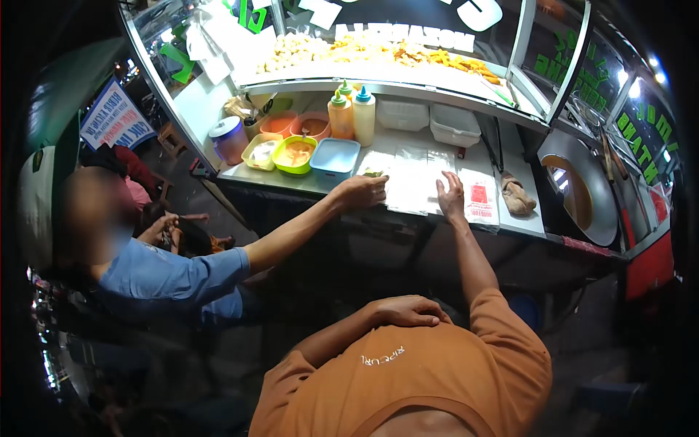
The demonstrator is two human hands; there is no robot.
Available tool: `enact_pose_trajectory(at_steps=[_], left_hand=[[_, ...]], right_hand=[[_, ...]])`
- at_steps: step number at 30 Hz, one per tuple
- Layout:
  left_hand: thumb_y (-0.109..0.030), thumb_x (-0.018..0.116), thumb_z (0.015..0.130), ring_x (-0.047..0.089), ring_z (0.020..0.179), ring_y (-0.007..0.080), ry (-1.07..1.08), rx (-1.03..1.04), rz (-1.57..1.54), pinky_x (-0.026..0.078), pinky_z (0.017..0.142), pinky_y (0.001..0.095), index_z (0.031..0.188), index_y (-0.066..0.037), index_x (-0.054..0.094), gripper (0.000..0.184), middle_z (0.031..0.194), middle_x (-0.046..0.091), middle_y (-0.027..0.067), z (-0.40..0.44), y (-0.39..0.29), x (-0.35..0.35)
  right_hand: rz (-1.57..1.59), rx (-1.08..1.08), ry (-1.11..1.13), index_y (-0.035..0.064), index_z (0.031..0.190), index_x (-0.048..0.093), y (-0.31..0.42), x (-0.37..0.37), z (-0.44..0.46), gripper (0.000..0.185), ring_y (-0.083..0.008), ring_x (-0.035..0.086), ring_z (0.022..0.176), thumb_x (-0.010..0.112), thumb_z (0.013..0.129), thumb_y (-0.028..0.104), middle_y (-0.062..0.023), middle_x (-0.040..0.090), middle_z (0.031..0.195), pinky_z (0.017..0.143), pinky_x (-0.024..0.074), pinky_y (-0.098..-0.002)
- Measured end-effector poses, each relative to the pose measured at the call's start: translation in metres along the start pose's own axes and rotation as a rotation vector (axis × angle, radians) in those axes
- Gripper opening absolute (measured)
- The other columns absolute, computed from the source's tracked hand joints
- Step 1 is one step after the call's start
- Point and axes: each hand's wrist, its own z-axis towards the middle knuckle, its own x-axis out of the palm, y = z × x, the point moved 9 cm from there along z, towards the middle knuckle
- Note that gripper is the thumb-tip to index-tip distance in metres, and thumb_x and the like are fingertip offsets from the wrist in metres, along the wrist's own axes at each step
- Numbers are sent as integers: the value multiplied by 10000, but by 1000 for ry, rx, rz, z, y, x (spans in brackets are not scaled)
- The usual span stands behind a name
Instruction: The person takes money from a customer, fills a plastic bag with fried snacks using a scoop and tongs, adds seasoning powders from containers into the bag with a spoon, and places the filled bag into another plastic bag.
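Observation:
My left hand (413, 312) lies flat across the front of my orange shirt (408, 364), fingers stretched out and holding nothing. My right hand (451, 195) reaches to the counter with its fingers apart, over the right edge of a stack of clear plastic bags (415, 178); whether the fingertips touch the bags I cannot tell. Just right of it lies a bag with a red print (478, 194). Left of the stack, the hand of a person in a blue shirt (362, 193) pinches something small and greenish (373, 174), too small to make out.
Sauce bottles (363, 116), a green bowl (294, 156), a blue container (335, 155) and white foam boxes (454, 124) stand along the counter. Fried food (408, 54) fills the lit glass case. At right are a cloth (518, 194) and a large wok of oil (580, 197).

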Motion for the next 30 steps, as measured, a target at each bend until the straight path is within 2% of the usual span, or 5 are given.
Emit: enact_pose_trajectory(at_steps=[7,12,21,23,30], left_hand=[[-368,501,969,554,1145,290,-6,-12,-45,421,975,371,1182,9,576,440,1190,606,172,0,-2,0],[-372,501,966,563,1135,284,-14,-38,1,423,971,367,1187,10,574,447,1184,613,167,0,4,-5],[-353,497,963,572,1104,279,-59,-37,1,431,948,369,1182,4,576,426,1153,620,165,1,2,-9],[-353,499,962,574,1095,272,-85,-63,9,432,944,365,1176,4,578,423,1136,623,162,-2,8,-13],[-245,527,963,596,965,159,-317,-6,-100,476,855,313,1126,14,588,312,1018,645,102,-12,23,-46]], right_hand=[[-57,-200,-132,75,1165,591,53,-11,0,415,-324,511,1174,655,756,90,-157,562,1230,998,393,-433],[92,-348,133,140,1267,549,101,21,14,609,-337,475,1219,608,663,93,-150,459,1366,1017,371,-460],[-278,-456,724,297,1375,474,146,129,-1,749,-363,334,1329,617,741,669,-143,350,1464,1025,312,-543],[-316,-318,880,272,1337,522,129,146,-5,673,-323,365,1309,592,780,643,-105,420,1420,1011,325,-526],[-233,-410,502,95,1073,647,134,137,1,364,-308,527,1035,670,767,291,-112,590,1086,884,446,-424]])
